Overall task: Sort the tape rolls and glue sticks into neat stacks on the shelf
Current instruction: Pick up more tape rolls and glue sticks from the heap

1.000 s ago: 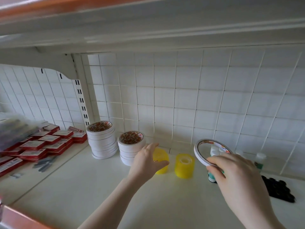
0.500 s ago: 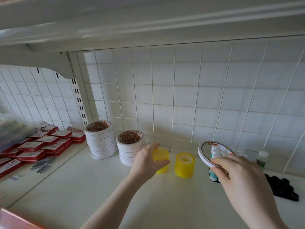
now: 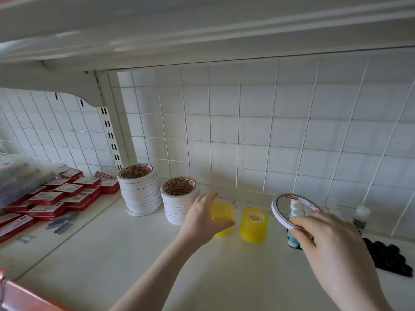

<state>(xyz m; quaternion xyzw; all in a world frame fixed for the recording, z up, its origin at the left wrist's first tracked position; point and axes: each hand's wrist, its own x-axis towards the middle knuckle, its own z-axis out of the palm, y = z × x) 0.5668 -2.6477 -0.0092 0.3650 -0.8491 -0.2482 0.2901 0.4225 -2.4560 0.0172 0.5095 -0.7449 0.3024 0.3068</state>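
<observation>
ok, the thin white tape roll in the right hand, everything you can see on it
The thin white tape roll is a narrow flat ring, white on its outer edge, with red print on the inner core. It is held tilted, its opening facing the camera, above the shelf. The right hand pinches its lower rim. Glue sticks show through the opening.

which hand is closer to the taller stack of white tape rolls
Left. The left hand grips a yellow roll just right of the shorter stack, near the taller stack. The right hand is far right, holding a thin tape roll.
</observation>
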